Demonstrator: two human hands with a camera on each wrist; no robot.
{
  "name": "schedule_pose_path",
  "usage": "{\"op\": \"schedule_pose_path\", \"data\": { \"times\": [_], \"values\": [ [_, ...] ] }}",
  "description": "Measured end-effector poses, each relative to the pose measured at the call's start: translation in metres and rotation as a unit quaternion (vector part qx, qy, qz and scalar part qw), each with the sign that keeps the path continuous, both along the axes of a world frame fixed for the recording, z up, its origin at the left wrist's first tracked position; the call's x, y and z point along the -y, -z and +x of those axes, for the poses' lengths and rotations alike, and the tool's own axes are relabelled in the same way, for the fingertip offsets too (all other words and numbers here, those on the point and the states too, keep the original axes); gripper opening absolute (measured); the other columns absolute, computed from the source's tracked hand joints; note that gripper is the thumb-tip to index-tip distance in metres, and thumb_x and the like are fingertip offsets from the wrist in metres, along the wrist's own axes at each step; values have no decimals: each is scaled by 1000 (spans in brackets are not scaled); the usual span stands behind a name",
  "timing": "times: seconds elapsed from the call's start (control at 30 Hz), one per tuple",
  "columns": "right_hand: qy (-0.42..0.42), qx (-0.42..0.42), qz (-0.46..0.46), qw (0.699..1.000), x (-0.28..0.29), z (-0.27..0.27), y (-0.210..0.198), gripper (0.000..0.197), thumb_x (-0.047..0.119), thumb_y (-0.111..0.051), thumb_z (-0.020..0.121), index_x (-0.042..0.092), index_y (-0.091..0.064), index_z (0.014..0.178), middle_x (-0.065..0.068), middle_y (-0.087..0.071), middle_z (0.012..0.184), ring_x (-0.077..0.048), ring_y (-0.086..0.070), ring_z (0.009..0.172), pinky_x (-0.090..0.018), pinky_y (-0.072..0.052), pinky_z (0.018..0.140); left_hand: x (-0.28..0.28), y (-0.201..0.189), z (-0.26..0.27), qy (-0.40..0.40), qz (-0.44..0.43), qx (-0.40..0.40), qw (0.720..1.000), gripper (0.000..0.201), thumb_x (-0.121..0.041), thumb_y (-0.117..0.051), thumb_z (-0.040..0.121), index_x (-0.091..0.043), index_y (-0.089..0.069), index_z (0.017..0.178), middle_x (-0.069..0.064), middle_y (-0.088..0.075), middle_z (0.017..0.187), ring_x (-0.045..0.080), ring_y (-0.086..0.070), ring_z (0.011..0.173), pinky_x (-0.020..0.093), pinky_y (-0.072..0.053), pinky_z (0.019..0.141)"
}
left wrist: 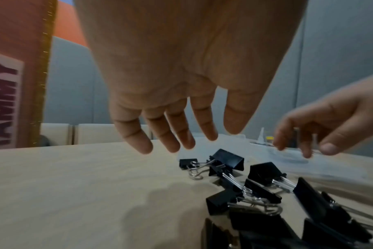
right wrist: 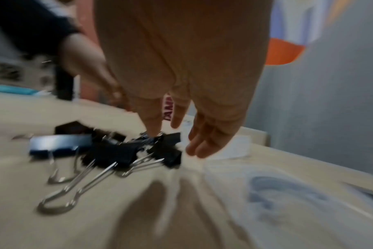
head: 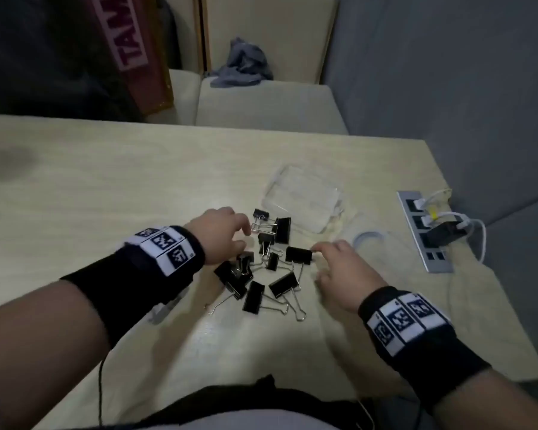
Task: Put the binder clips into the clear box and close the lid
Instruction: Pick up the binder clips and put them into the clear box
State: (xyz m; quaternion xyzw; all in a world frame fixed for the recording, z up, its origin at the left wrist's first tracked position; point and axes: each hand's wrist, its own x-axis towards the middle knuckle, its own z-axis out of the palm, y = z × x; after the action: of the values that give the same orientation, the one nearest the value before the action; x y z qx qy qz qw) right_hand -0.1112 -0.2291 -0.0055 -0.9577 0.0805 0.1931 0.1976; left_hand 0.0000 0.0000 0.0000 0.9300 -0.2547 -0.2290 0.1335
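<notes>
Loosely spread, both hands (head: 221, 234) (head: 345, 271) flank the binder clips (head: 261, 268), gripping nothing.

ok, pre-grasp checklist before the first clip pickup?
1. Left hand free: ok, fingers spread, holding nothing.
2. Right hand free: ok, nothing held.
3. Binder clips reachable: ok, loose pile between both hands.
4. Clear box within reach: ok, just beyond the pile.
5. Box lid open: cannot tell.
6. Clips untangled: not ok, wire handles overlap.
</notes>
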Motion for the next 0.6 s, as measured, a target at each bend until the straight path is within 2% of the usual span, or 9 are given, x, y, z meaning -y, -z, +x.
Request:
{"op": "schedule_pose_path", "data": {
  "times": [0.07, 0.17, 0.23, 0.3, 0.37, 0.47, 0.53, 0.6],
  "values": [
    [-24, 22, -17, 999, -8, 11, 10, 48, 20, -46, 90, 36, -38, 135, -1, -38, 141, -26, -46, 119, -42, -45, 97, 18, 2, 6, 19, 10, 32, 999, 32, -31, -55, 86, -31, -53, 118, 1, -50, 125, 24, -49, 111, 42, -46, 93],
    [-48, -19, -40, 998, -18, 16, 32, 48, 26, -42, 92, 44, -32, 136, -1, -31, 146, -32, -40, 120, -45, -44, 95, 43, 9, 11, 71, 27, 63, 995, 45, -26, -55, 85, -36, -46, 128, 0, -44, 134, 25, -44, 117, 41, -43, 91],
    [-54, -20, -58, 997, -17, 15, 44, 56, 16, -43, 91, 45, -29, 137, -4, -32, 141, -32, -37, 114, -44, -45, 90, 52, 16, 15, 115, 62, 62, 990, 56, -24, -56, 84, -44, -38, 132, -1, -39, 139, 26, -41, 121, 41, -40, 92],
    [-63, 0, -76, 995, -16, 16, 46, 64, 4, -44, 87, 41, -29, 137, -8, -37, 129, -31, -39, 106, -41, -45, 81, 60, 21, 19, 143, 106, 58, 982, 63, -26, -58, 84, -50, -31, 135, -1, -36, 141, 28, -41, 122, 43, -39, 93],
    [-70, 4, -87, 994, -15, 16, 49, 55, 3, -46, 85, 31, -35, 131, -9, -43, 118, -30, -42, 100, -39, -43, 73, 66, 24, 23, 147, 128, 50, 980, 63, -27, -57, 85, -51, -29, 136, 1, -41, 135, 29, -44, 118, 44, -40, 91],
    [-70, 22, -103, 992, -13, 16, 49, 36, 6, -52, 83, 20, -42, 115, -7, -46, 112, -29, -45, 95, -36, -41, 65, 71, 26, 25, 149, 144, 64, 976, 49, -33, -56, 86, -42, -37, 130, 5, -50, 119, 30, -49, 109, 43, -41, 85],
    [-71, 34, -83, 993, -10, 16, 51, 37, 5, -54, 82, 21, -42, 113, -4, -45, 113, -28, -47, 94, -38, -45, 65, 73, 27, 27, 147, 147, 70, 976, 41, -41, -55, 86, -37, -42, 125, 6, -52, 112, 31, -52, 104, 40, -39, 80],
    [-87, 28, -55, 994, -9, 18, 51, 47, 5, -57, 80, 26, -40, 118, -2, -45, 113, -29, -49, 91, -43, -50, 67, 75, 27, 29, 145, 146, 77, 976, 39, -47, -56, 84, -36, -45, 119, 4, -54, 104, 31, -54, 100, 38, -35, 76]
  ]
}}
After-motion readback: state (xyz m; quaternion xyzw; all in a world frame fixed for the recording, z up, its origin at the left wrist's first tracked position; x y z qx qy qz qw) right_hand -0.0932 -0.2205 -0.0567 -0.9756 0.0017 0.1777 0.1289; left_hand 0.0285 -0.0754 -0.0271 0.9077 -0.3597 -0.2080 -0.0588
